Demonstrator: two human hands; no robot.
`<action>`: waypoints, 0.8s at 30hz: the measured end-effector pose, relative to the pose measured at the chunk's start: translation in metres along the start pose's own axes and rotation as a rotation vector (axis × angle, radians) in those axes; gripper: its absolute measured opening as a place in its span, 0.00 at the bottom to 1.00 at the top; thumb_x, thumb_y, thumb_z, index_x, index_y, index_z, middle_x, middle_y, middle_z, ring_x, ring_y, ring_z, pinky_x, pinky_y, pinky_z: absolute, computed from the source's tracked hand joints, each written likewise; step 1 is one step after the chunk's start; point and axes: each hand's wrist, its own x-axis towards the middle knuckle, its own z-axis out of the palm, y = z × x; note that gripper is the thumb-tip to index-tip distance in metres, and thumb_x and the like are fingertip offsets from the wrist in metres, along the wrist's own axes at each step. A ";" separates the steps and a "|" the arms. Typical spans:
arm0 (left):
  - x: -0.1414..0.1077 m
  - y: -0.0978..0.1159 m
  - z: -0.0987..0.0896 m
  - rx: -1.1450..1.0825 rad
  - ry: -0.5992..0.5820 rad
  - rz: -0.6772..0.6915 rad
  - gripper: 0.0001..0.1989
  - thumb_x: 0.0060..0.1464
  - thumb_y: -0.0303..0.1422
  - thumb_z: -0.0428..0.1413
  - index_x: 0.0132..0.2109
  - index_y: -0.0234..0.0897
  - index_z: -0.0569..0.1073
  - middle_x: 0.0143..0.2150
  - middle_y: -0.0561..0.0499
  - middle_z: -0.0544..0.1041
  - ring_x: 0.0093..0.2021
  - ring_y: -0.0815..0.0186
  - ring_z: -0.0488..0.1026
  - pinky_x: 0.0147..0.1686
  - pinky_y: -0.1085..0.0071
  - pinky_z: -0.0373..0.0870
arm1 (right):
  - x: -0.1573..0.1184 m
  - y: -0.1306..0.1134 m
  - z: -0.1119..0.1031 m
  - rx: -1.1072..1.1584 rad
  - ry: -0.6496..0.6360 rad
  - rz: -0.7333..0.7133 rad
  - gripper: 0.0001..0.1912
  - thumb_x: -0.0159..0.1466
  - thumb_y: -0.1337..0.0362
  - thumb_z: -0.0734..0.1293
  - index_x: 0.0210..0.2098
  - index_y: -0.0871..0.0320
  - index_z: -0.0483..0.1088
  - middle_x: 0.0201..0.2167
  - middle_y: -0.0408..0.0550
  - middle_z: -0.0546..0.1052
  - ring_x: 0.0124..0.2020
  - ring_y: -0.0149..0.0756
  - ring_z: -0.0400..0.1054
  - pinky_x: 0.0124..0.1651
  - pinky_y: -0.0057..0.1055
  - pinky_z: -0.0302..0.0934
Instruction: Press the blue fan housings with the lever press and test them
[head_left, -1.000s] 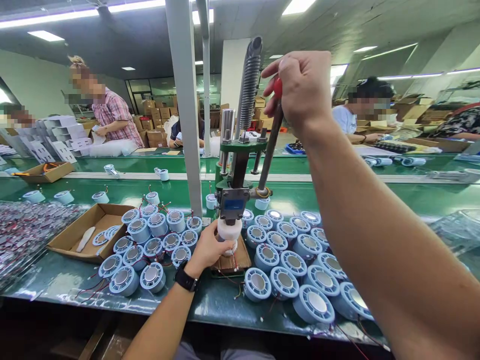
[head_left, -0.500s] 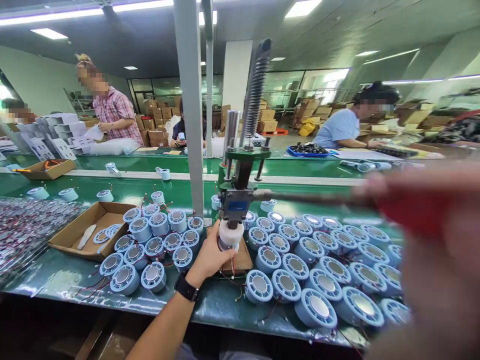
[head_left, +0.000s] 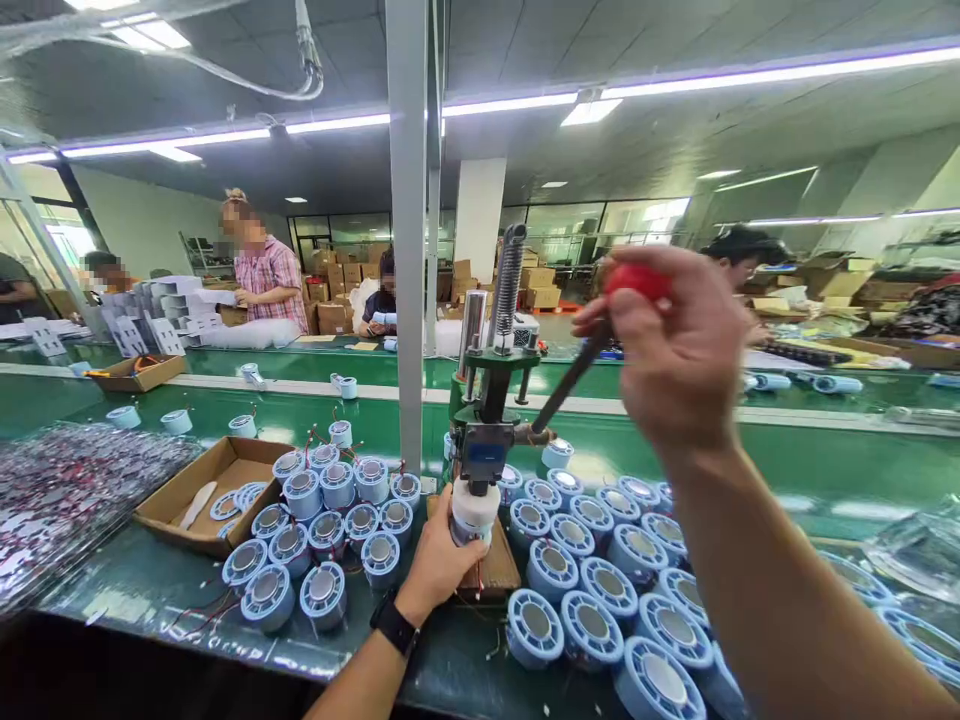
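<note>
A hand press [head_left: 484,450] stands on the green bench, its white pressing head [head_left: 475,498] down on a blue round part [head_left: 471,532]. Around that part, from the left, my left hand [head_left: 439,555] has its fingers and thumb closed; a black watch is on the wrist. Raised on the right, my right hand [head_left: 679,340] grips the red knob [head_left: 637,283] of the press lever [head_left: 574,385], which slants up to the right. Brown cardboard [head_left: 499,572] lies under the press head, and thin red wires hang below the held part.
Many blue round parts [head_left: 589,622] stand right of the press, with another group [head_left: 322,590] to its left. Beyond it is a cardboard tray [head_left: 169,510] holding rings. A grey post [head_left: 409,250] rises behind. Several people sit or stand across the belt.
My right hand and the red-knobbed lever have risen from a near-level position at the right. My left hand stays around the part. The camera view has tilted upward.
</note>
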 end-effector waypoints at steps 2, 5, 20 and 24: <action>0.001 0.000 0.000 -0.002 0.004 -0.004 0.40 0.43 0.21 0.62 0.65 0.35 0.63 0.61 0.41 0.73 0.61 0.52 0.70 0.64 0.56 0.61 | 0.002 0.010 0.023 0.132 0.005 0.083 0.20 0.64 0.62 0.65 0.56 0.57 0.67 0.53 0.53 0.71 0.47 0.37 0.73 0.48 0.38 0.71; 0.000 0.003 0.001 0.001 0.009 -0.017 0.40 0.43 0.21 0.61 0.65 0.35 0.62 0.61 0.41 0.73 0.60 0.52 0.70 0.63 0.56 0.62 | -0.063 0.011 0.042 0.177 0.109 0.251 0.31 0.63 0.60 0.66 0.64 0.53 0.57 0.62 0.54 0.65 0.60 0.44 0.65 0.60 0.47 0.64; -0.049 0.060 -0.260 0.992 0.564 -0.055 0.17 0.63 0.27 0.45 0.54 0.30 0.72 0.56 0.37 0.75 0.57 0.54 0.72 0.60 0.54 0.67 | -0.246 0.045 0.077 -0.182 -0.270 0.836 0.53 0.55 0.41 0.66 0.70 0.64 0.49 0.58 0.60 0.69 0.54 0.51 0.69 0.54 0.39 0.64; -0.027 0.045 -0.310 1.054 0.386 -0.157 0.12 0.64 0.35 0.56 0.50 0.33 0.74 0.49 0.43 0.77 0.48 0.58 0.76 0.51 0.55 0.74 | -0.245 0.026 0.075 -0.161 -0.251 0.850 0.49 0.57 0.45 0.64 0.71 0.62 0.47 0.55 0.59 0.72 0.52 0.52 0.71 0.55 0.45 0.64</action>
